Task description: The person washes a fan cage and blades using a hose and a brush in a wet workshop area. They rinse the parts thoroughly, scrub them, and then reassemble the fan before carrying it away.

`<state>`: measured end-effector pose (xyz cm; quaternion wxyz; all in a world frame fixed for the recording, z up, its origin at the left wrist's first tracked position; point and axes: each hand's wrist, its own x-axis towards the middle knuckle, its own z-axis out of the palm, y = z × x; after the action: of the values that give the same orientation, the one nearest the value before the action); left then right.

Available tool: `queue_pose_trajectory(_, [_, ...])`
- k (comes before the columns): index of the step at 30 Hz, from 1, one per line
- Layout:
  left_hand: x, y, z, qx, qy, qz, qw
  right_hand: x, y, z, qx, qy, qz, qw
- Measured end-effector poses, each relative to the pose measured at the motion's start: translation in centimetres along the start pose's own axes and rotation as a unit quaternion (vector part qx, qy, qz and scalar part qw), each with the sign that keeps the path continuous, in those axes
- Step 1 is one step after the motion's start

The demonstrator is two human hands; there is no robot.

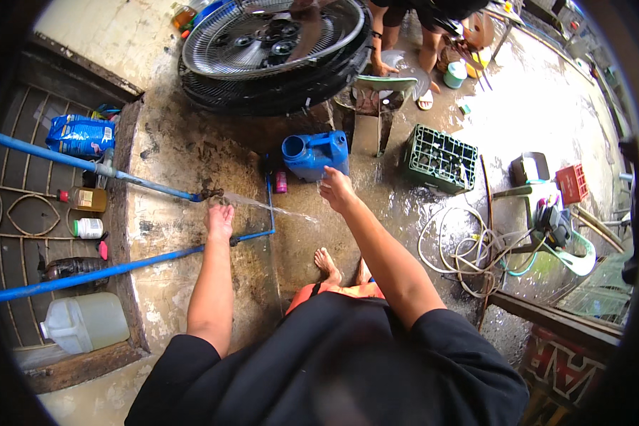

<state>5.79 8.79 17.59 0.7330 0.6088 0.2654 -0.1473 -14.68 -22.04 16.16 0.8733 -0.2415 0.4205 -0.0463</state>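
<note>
My left hand [220,219] is up at the tap [211,194] on the end of a blue pipe [153,184] by the wall, its fingers closed about the fitting. From the tap a thin stream of water [266,206] shoots out to the right. My right hand [339,190] hovers beyond the stream, fingers loosely apart, with nothing seen in it. Just past that hand stands a blue plastic jug [307,157] with a wide round mouth, apparently apart from the hand. A small pink container [281,182] stands beside the jug.
Stacked fan guards [273,42] stand at the far side. A co-worker's hand [385,69] is beyond a low stool [383,84]. To the right are a green bottle crate [441,160] and a coiled hose [461,245] on wet floor. Bottles and a jug [85,323] fill the left shelf.
</note>
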Motion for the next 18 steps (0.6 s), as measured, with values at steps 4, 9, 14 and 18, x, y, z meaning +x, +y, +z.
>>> queue_pose_trajectory(4, [2.8,-1.3,-1.4,0.000,0.120,0.198,0.973,3.4,3.1,0.0,-0.030,0.056,-0.004,0.998])
queue_pose_trajectory(9, [4.3,-3.3,-0.5,-0.195,-0.014,-0.141,0.971,7.0,10.6,5.9,-0.067,-0.002,0.066,0.996])
queue_pose_trajectory(14, [7.1,-7.4,2.2,-0.250,-0.028,-0.171,0.953,10.9,17.4,13.8,-0.070,-0.044,0.075,0.994])
queue_pose_trajectory(18, [11.3,-8.1,2.4,-0.377,-0.057,-0.184,0.906,13.2,19.5,18.0,-0.046,-0.007,0.057,0.997])
